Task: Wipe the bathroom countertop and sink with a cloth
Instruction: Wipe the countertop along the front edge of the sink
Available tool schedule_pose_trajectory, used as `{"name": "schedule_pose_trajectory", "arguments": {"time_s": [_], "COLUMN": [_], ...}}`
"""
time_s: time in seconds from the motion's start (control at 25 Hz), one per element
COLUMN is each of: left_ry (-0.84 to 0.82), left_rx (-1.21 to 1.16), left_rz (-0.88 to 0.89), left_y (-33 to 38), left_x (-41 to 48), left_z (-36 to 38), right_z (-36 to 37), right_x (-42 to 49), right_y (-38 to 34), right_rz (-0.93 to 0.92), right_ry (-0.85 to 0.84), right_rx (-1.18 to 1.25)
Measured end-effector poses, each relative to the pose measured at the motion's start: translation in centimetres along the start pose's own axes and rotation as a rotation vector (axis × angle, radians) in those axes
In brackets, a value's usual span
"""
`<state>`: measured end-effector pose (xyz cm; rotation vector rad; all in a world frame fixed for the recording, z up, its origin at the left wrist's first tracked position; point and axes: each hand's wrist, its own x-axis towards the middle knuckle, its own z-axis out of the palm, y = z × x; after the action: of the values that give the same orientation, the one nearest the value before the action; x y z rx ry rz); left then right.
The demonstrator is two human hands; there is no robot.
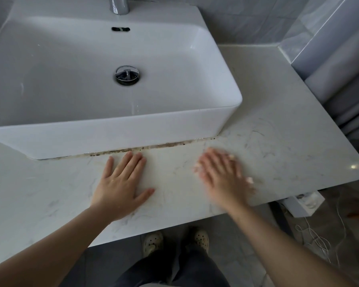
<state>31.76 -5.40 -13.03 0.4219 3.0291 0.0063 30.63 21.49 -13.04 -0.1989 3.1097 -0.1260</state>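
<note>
A white rectangular vessel sink [104, 129] sits on a pale marbled countertop [282, 129]. Its basin has a chrome drain [127, 75], and a chrome tap [119, 5] stands at the back. Dark grime lines the seam [153, 146] where the sink's front wall meets the counter. My left hand [120, 183] lies flat on the counter just in front of the sink, fingers spread, holding nothing. My right hand [224, 172] is flat over the counter to the right of it, blurred by motion, also without anything in it. No cloth is in view.
Grey tiled walls [257, 23] stand behind and to the right of the counter. Below the counter's front edge are my feet in pale clogs [201, 239], a white power strip [305, 204] and loose white cables [319, 241] on the floor at right.
</note>
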Motion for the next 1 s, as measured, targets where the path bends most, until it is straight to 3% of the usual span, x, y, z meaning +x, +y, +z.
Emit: {"name": "schedule_pose_trajectory", "arguments": {"time_s": [0.08, 0.12, 0.16, 0.28, 0.36, 0.44, 0.56, 0.6, 0.64, 0.68, 0.76, 0.84, 0.92, 1.0], "left_ry": [0.039, 0.060, 0.084, 0.151, 0.166, 0.159, 0.164, 0.163, 0.160, 0.157, 0.150, 0.132, 0.119, 0.102], "left_rx": [-0.007, -0.021, -0.039, -0.081, -0.094, -0.111, -0.120, -0.112, -0.098, -0.088, -0.092, -0.097, -0.068, -0.058], "left_rz": [-0.008, -0.021, -0.046, -0.140, -0.166, -0.177, -0.171, -0.153, -0.128, -0.107, -0.096, -0.118, -0.124, -0.135], "left_y": [0.0, 0.0, 0.0, 0.1, 0.2, 0.1, -0.5, -0.8, -1.1, -1.5, -1.9, -1.8, -1.8, -1.8], "left_x": [0.0, 0.0, 0.0, -0.2, -0.3, -0.3, -0.3, -0.3, -0.5, -0.6, -0.8, -1.0, -1.1, -1.0], "left_z": [0.3, 0.4, 0.6, 0.7, 0.6, 0.6, 0.6, 0.6, 0.6, 0.5, 0.5, 0.6, 0.8, 0.7], "right_z": [-0.5, -0.5, -0.4, 0.9, 0.3, -0.2, -0.4, -0.4, -0.2, 0.3, 0.6, 0.3, -0.1, -0.1], "right_x": [0.9, 1.0, 0.5, -2.1, -2.0, 0.2, 2.9, 3.4, 3.7, 3.3, 1.6, 0.3, 1.1, 2.6], "right_y": [1.9, 0.5, -2.2, -11.0, -10.9, -6.7, -1.4, -2.0, -4.0, -6.7, -11.5, -11.7, -7.6, -2.7], "right_rz": [0.355, 0.441, 0.421, -0.086, -0.328, -0.226, 0.358, 0.471, 0.486, 0.387, 0.033, -0.304, -0.252, 0.089], "right_ry": [-0.022, -0.019, 0.006, 0.055, -0.021, -0.057, -0.008, -0.021, -0.026, 0.002, 0.049, -0.027, -0.114, -0.017], "right_rx": [0.084, 0.092, 0.084, 0.114, 0.067, 0.049, 0.085, 0.130, 0.140, 0.127, 0.118, 0.063, 0.081, 0.047]}}
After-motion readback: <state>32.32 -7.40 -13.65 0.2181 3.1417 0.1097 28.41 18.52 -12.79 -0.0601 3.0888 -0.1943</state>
